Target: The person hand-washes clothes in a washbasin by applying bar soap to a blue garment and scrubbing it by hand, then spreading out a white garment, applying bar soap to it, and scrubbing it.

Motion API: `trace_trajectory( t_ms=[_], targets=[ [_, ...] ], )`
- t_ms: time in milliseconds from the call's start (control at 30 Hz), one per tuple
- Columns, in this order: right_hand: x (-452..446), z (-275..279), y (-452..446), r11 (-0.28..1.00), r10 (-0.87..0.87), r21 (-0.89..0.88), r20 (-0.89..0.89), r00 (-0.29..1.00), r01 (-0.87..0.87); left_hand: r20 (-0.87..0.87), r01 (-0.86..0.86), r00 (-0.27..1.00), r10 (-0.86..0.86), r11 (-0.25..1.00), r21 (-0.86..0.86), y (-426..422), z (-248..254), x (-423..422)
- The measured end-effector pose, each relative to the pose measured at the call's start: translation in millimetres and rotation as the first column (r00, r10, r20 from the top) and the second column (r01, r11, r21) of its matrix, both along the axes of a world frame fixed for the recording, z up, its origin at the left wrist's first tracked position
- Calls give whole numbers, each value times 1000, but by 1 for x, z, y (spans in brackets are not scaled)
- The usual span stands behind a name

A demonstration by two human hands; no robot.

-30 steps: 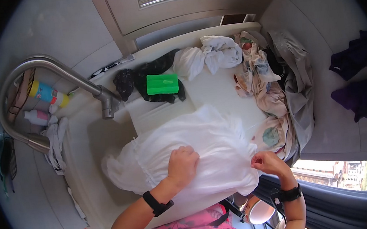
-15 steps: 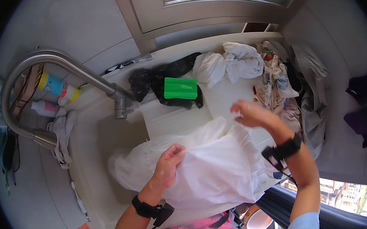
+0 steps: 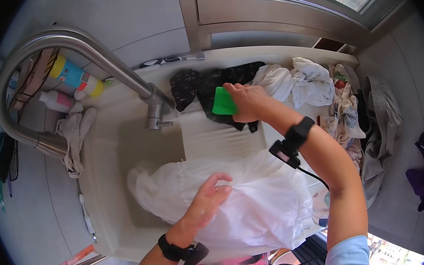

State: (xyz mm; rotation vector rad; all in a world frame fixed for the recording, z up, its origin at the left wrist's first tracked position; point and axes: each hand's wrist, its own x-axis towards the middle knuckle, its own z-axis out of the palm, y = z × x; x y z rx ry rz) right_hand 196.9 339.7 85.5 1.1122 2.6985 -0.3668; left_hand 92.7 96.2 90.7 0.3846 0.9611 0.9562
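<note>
Our right hand (image 3: 250, 102)'s moved across to the green box (image 3: 224, 101) over the black cloth (image 3: 185, 89); grabbing it looks like the step, calling for a firm hold. That arm's stretched out, our left hand (image 3: 206, 203)'s half-curled at the white cloth (image 3: 265, 211) in the sink (image 3: 102, 209), and we can't tell if either grips.

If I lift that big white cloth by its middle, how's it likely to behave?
The white cloth will probably flop and sag, since it lies in loose, soft folds. It looks thin and somewhat sheer, so it may be light, unless soaked. Its edges may trail, as it spreads widely across the sink.
</note>
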Motion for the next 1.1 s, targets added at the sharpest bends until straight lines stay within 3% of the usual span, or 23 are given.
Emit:
trace_trajectory(
  t_ms=[100,167,200,267,333,500,567,667,767,833,867,900,933,1000,1067,1100],
  targets=[
    [24,37,-21,997,12,76,-14,1000,-11,25,-16,1000,17,999,-36,-1,0,3],
    [51,58,-50,990,-1,-138,-158,987,-21,42,21,999,-19,999,-48,-1,3,-1],
    [67,55,-68,970,37,-214,-354,935,-120,40,13,999,-11,999,-51,-1,1,-1],
    [75,88,-105,900,80,-398,-256,963,-180,32,3,999,-1,998,-61,-1,-3,1],
    [77,83,-123,897,138,-409,-103,985,-168,33,18,999,-17,999,-49,1,12,3],
    [67,30,-75,987,-73,-154,-122,990,53,77,27,997,-31,998,49,-4,11,7],
    [45,19,-55,991,-130,-42,-205,970,124,61,34,997,-38,997,64,-5,9,6],
    [16,-1,-26,985,-170,-32,-238,956,168,27,74,997,-75,996,44,-7,9,4],
    [20,-13,-24,924,75,376,-366,927,74,-17,51,999,-50,998,41,-8,8,8],
    [29,3,-54,970,27,227,-441,897,83,-83,-46,995,52,997,69,-9,6,13],
    [38,9,-72,998,37,-18,-516,856,-54,-112,-90,989,99,992,84,-11,6,16],
    [51,16,-93,947,20,-248,-588,809,-204,-88,-123,987,132,987,107,-12,7,17],
    [62,24,-117,878,-87,-449,-489,868,-165,-63,-152,985,162,980,132,-12,8,18],
    [87,33,-151,894,-145,-447,-302,942,-6,-37,-185,981,192,974,131,-13,8,22],
    [100,22,-175,838,-493,-493,-504,709,232,-39,-192,980,195,978,77,-16,-1,27],
    [91,27,-192,857,-509,-448,-654,560,255,-30,-228,973,229,973,28,-14,-1,32]
  ],
)
